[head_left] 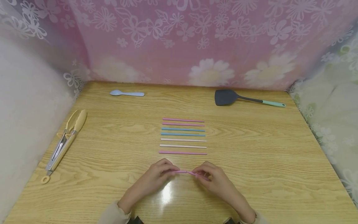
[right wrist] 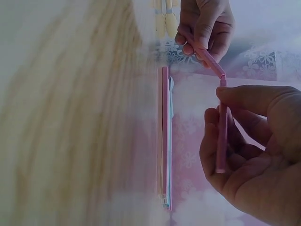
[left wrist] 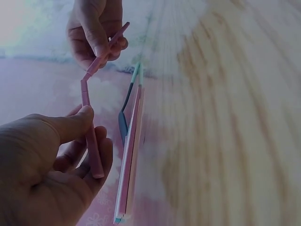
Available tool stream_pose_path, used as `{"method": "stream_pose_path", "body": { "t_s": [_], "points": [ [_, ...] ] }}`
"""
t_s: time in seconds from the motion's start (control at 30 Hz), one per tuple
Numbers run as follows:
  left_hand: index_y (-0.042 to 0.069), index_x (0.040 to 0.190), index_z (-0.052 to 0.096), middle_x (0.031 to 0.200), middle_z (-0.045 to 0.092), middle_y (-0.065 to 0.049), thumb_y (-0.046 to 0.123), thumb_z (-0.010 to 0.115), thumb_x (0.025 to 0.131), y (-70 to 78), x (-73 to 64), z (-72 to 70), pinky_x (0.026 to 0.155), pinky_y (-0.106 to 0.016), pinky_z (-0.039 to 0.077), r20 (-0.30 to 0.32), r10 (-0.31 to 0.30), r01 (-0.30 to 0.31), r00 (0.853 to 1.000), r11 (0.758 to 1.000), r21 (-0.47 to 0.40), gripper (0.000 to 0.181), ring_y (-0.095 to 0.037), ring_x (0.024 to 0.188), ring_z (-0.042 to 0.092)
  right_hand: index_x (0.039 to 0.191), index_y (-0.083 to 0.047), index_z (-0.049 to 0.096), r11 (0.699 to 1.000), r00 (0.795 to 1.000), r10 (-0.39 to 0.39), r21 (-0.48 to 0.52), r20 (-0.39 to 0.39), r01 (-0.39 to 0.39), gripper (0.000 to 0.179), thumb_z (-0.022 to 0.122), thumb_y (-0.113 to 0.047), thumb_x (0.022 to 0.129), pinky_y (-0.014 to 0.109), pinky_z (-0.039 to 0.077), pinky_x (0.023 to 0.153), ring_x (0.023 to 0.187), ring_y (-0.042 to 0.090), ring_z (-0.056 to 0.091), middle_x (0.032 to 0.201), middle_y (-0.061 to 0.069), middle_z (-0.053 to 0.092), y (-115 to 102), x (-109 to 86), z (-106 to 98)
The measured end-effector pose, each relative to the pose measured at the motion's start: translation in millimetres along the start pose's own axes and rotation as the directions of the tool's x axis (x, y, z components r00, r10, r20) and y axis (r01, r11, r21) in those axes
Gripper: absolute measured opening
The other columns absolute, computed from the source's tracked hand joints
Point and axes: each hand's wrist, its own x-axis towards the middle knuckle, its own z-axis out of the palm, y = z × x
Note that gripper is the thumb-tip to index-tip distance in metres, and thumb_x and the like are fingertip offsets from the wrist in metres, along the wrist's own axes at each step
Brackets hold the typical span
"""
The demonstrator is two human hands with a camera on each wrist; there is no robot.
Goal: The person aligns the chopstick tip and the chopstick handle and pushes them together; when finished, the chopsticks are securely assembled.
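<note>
Both hands hold a pink chopstick [head_left: 181,171] above the table, in front of a row of chopsticks. It bends at an angle near its middle, where its two sections meet end to end. My left hand [head_left: 155,175] pinches one section between thumb and fingers; my right hand [head_left: 215,180] pinches the other. In the left wrist view the near section [left wrist: 93,150] lies along the left fingers. From the right wrist the right section [right wrist: 221,136] shows, with the joint just beyond the thumb. Nearest to the hands in the row is another pink chopstick [head_left: 183,152].
Beyond it lie two white chopsticks [head_left: 183,146], two blue chopsticks [head_left: 183,134] and two more pink chopsticks [head_left: 183,119], roughly parallel. Yellow-handled tongs [head_left: 65,143] lie at left, a pale blue spoon [head_left: 128,93] at back left, a dark spatula [head_left: 226,97] at back right.
</note>
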Motion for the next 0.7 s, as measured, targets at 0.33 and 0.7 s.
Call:
{"method": "stream_pose_path", "body": {
  "t_s": [0.33, 0.7],
  "points": [
    [0.011, 0.115, 0.067, 0.098, 0.066, 0.0, 0.016, 0.059, 0.095, 0.0, 2.0, 1.1, 0.073, -0.021, 0.051, 0.046, -0.031, 0.032, 0.998, 0.999, -0.021, 0.022, -0.005, 0.081, 0.056, 0.095, -0.004, 0.074, 0.998, 0.999, 0.051, -0.027, -0.01, -0.051, 0.017, 0.073, 0.001, 0.079, 0.017, 0.045, 0.055, 0.066, -0.001, 0.047, 0.08, 0.002, 0.065, -1.5, -0.6, -4.5],
    [0.004, 0.108, 0.07, 0.09, 0.067, -0.004, 0.009, 0.06, 0.093, -0.2, 4.7, 2.0, 0.069, -0.017, 0.051, -0.004, 0.165, -0.164, 0.986, 0.986, 0.038, 0.018, -0.002, 0.076, 0.056, 0.086, -0.006, 0.074, 1.0, 0.999, 0.017, 0.007, -0.048, -0.017, 0.017, 0.076, 0.005, 0.074, 0.016, 0.042, 0.05, 0.063, -0.004, 0.042, 0.077, -0.006, 0.061, -1.1, 0.4, -2.9]
  ]
}}
